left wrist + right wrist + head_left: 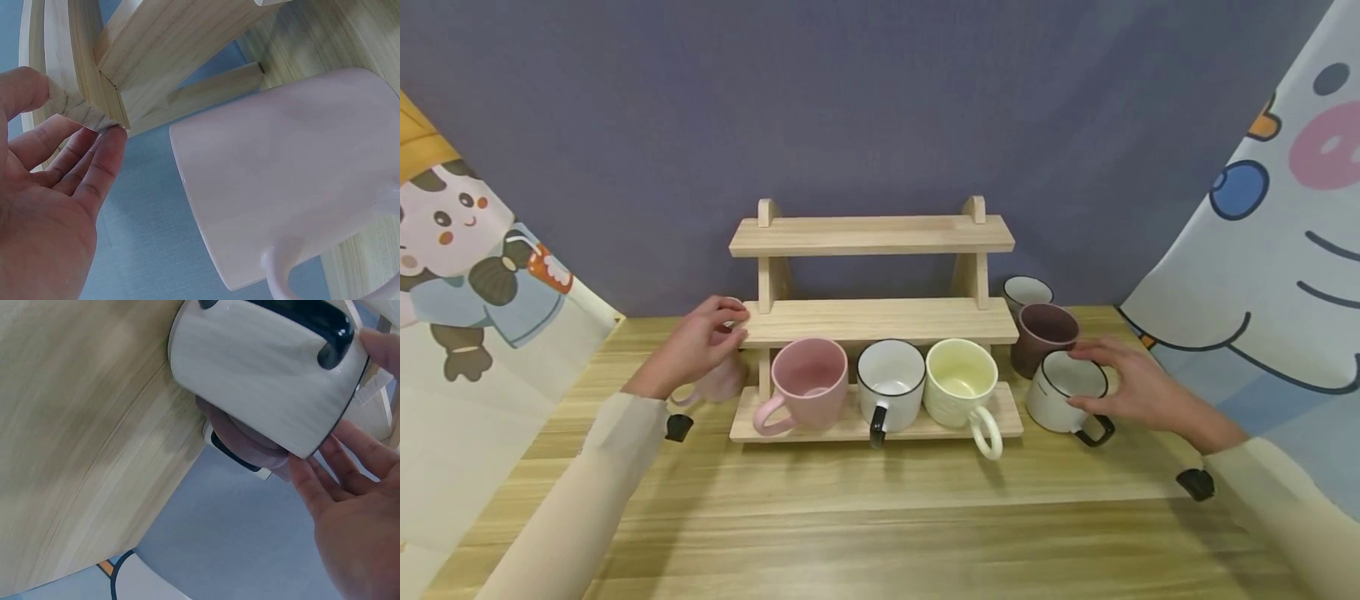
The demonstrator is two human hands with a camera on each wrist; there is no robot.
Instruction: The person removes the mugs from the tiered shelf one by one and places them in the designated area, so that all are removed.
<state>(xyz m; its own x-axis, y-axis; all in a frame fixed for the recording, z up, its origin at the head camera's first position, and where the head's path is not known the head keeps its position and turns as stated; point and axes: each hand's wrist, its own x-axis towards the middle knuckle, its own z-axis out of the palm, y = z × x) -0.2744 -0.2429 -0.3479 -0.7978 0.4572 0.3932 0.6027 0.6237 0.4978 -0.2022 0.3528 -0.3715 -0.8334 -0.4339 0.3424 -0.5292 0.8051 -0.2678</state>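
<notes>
Nearest the viewer, two cream sleeves (572, 492) reach in from the lower corners over a light, wood-grained worktop (880, 542). On the bottom shelf of a three-tiered pale wooden rack (872, 321) stand three upright mugs in a row: a rounded pink mug (812, 396), its handle toward the front left; a white, black-rimmed mug with a black handle (891, 396), facing forward; and a pale yellow mug (958, 387), its handle toward the front right.

To the right of the rack, the right hand (1131, 387) grips a second white mug with a dark rim and black handle (1063, 404), thumb and fingers set across the rim; its handle points toward the front right. To the left, the left hand (696, 346) pinches the end of the middle shelf, thumb on one face and fingertips on the other. Below that hand, and apart from its fingers in the left wrist view, is a pale pink glazed mug (287, 175), beside the rack.

Behind the gripped mug stands a mauve-brown mug (1045, 337), and farther back a white, dark-rimmed mug (1026, 290), partly hidden. A plain blue-grey cloth (880, 108) forms the background, flanked by cartoon-printed sheets (1292, 275).
</notes>
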